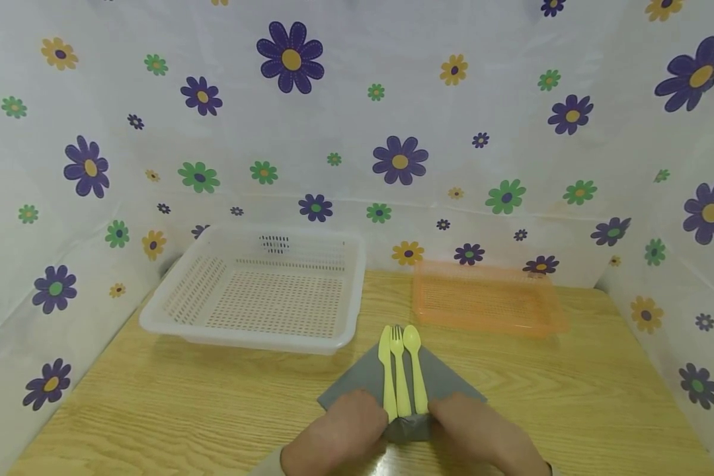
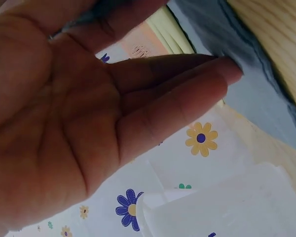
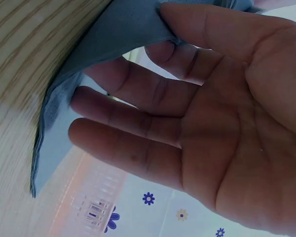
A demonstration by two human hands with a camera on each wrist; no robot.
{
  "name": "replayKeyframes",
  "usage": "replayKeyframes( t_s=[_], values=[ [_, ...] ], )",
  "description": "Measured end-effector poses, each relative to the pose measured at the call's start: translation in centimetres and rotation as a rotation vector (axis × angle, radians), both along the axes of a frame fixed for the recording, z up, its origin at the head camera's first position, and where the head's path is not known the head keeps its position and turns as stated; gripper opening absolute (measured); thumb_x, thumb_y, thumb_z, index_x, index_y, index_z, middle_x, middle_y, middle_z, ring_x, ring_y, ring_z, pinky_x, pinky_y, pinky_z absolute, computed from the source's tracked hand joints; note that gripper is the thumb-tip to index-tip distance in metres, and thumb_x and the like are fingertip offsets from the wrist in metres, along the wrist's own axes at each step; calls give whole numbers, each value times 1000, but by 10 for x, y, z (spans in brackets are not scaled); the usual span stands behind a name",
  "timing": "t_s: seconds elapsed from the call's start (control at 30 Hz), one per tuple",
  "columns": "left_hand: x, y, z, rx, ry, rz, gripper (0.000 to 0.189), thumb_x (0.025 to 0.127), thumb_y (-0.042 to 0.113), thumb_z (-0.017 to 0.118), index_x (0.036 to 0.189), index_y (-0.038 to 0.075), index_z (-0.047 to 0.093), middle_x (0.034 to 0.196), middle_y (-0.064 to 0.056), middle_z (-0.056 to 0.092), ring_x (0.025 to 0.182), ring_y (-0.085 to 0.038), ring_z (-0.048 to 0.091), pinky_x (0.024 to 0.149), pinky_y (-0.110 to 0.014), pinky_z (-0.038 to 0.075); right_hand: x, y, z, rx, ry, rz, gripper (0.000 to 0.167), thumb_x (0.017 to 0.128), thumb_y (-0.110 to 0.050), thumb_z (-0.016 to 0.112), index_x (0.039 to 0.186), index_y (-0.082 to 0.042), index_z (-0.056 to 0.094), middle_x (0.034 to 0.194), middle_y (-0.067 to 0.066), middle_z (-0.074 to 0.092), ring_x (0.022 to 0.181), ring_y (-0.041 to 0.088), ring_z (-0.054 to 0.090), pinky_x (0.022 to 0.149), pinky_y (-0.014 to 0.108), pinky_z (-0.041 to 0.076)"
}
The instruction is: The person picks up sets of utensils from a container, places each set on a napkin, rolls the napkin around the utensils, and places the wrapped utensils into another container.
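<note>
A grey napkin [image 1: 365,380] lies on the table with a corner pointing away from me, its near part folded up over the handle ends of the cutlery. Side by side on it are a yellow knife [image 1: 387,370], a yellow fork [image 1: 400,373] and a yellow spoon [image 1: 418,370], heads pointing away. My left hand [image 1: 354,423] pinches the napkin's near fold beside the knife handle. On the spoon's side, my right hand [image 1: 473,423] pinches the other end of the fold. In the right wrist view, thumb and forefinger grip the napkin [image 3: 123,29] while the other fingers extend beneath it.
A white perforated basket [image 1: 348,330] stands at the back left of the wooden table [image 1: 214,403]. At the back right sits a shallow orange basket [image 1: 488,322]. A flower-patterned curtain [image 1: 333,112] encloses the back and both sides.
</note>
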State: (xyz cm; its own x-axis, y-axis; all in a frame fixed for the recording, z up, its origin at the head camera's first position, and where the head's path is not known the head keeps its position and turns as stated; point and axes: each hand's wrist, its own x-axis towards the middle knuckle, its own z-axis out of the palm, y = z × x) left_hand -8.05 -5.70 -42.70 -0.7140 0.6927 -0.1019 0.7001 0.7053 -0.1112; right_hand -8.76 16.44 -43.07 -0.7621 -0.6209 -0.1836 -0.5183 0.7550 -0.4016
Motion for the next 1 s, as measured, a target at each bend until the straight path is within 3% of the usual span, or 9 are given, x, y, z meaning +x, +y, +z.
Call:
replayKeyframes(
  t_s=[0.07, 0.27, 0.4, 0.53, 1.0],
  values=[
    [-1, 1, 0, 10, -19, 24, 32, 85, 36, 75, 62, 16, 64, 60, 5, 57, 58, -7, 51, 54, -23, 46, -2, 1, -1, -20, 28, 0, 9, 95, -11, 62, 96, -20, 62, 85, -10, 63, 77, 3, 55, 67, 32, 50],
    [-1, 3, 0, -17, 3, 61, 18, 85, 17, 73, 68, 16, 67, 64, 4, 60, 61, -9, 54, 54, -25, 49, -6, 1, -2, -65, 76, 3, 17, 92, -9, 64, 105, -20, 65, 91, -8, 66, 82, 4, 56, 73, 34, 52],
    [-1, 5, 0, -67, 34, 106, 10, 83, 13, 74, 73, 13, 71, 70, 0, 59, 65, -12, 55, 52, -27, 51, -6, 2, -1, -48, 14, -57, 8, 93, -11, 64, 90, -18, 64, 75, -11, 57, 67, 4, 47, 62, 29, 46],
    [-2, 5, 0, -96, 16, 159, 7, 85, 15, 75, 80, 12, 73, 79, -3, 55, 72, -14, 55, 52, -28, 52, -7, 0, -1, -7, -1, -117, 18, 94, -15, 64, 77, -18, 57, 67, -9, 49, 61, 7, 42, 55, 30, 41],
    [-12, 2, -2, -89, -35, 163, 2, 85, 10, 73, 86, 11, 74, 88, -4, 47, 79, -15, 52, 53, -26, 52, -10, 3, -6, 44, 29, -163, 22, 95, -14, 65, 74, -13, 55, 63, -4, 45, 57, 11, 40, 50, 29, 36]
  ],
)
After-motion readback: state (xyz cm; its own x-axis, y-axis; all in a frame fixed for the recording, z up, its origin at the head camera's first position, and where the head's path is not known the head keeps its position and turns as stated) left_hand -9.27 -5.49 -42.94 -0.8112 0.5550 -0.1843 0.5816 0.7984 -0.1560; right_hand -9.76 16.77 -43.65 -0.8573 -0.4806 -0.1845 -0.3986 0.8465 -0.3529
